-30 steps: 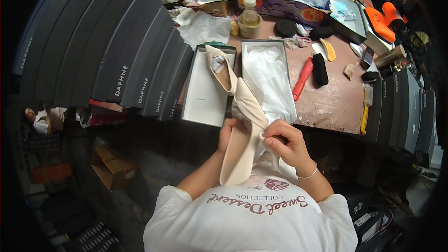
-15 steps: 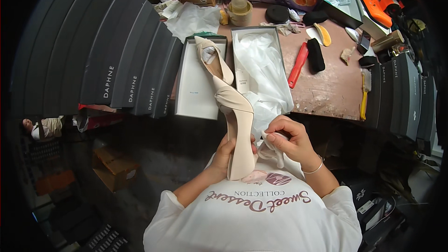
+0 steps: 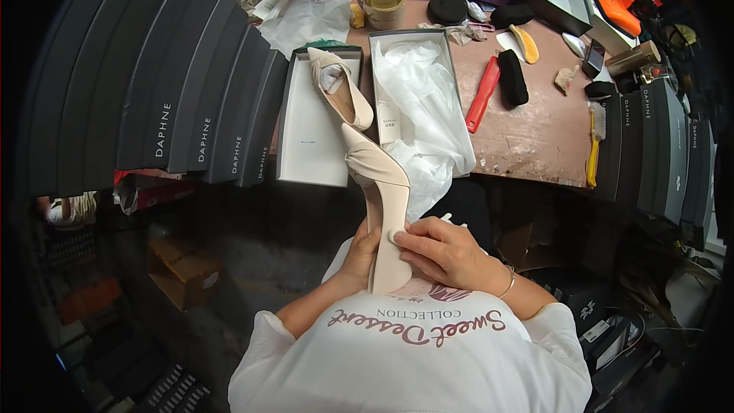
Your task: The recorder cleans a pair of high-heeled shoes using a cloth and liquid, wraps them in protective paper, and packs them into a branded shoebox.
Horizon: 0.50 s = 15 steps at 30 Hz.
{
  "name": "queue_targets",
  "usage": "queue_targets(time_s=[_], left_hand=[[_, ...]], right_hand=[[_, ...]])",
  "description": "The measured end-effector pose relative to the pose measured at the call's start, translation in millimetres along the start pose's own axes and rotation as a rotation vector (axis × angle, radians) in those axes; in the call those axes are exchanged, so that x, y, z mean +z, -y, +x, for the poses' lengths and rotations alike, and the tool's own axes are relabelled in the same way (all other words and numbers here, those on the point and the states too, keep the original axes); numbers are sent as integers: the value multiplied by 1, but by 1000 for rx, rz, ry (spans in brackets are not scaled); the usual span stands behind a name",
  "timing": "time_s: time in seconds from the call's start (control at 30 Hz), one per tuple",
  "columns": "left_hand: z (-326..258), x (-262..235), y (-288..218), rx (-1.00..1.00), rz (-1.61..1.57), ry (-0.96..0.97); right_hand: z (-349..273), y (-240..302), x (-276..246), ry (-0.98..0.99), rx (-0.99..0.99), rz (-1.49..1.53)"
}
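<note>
A beige pointed pump (image 3: 394, 199) with a pleated toe is held in front of my chest, its toe pointing away. My left hand (image 3: 358, 256) is closed round its heel part from the left. My right hand (image 3: 443, 252) is closed on a white cloth, mostly hidden in the fingers, and presses its fingertips to the shoe's right side. Beyond lies the matching pump (image 3: 344, 95), with paper stuffed inside, resting over a white-lined box part (image 3: 310, 160). Beside that is an open shoe box (image 3: 456, 61) holding white tissue paper (image 3: 417, 84).
Dark shoe boxes (image 3: 183, 84) are stacked at the left, more (image 3: 654, 145) at the right. On the table are a red-handled tool (image 3: 483, 95), a black brush-like block (image 3: 512, 79), a yellow-handled brush (image 3: 595, 145) and a bottle in a jar (image 3: 382, 4). A cardboard carton (image 3: 183, 268) stands below left.
My right hand has moved left with the cloth, from beside the shoe onto its side. My left hand still grips the pump. The view has shifted slightly.
</note>
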State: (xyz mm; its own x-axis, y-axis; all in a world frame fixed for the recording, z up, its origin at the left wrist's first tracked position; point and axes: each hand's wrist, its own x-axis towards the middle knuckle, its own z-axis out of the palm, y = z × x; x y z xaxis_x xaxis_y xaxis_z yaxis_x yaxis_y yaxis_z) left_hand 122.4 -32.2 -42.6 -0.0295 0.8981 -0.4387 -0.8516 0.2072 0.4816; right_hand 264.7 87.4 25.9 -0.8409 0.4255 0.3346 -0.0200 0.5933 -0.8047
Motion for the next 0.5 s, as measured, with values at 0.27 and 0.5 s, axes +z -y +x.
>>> queue_targets(time_s=[0.27, 0.5], left_hand=[[-2, 16, -1, -12, -27, -128], [-2, 2, 2, -37, 12, -1]], right_hand=[[-1, -10, 1, -7, -95, -2], [-10, -9, -1, 38, -115, 106]])
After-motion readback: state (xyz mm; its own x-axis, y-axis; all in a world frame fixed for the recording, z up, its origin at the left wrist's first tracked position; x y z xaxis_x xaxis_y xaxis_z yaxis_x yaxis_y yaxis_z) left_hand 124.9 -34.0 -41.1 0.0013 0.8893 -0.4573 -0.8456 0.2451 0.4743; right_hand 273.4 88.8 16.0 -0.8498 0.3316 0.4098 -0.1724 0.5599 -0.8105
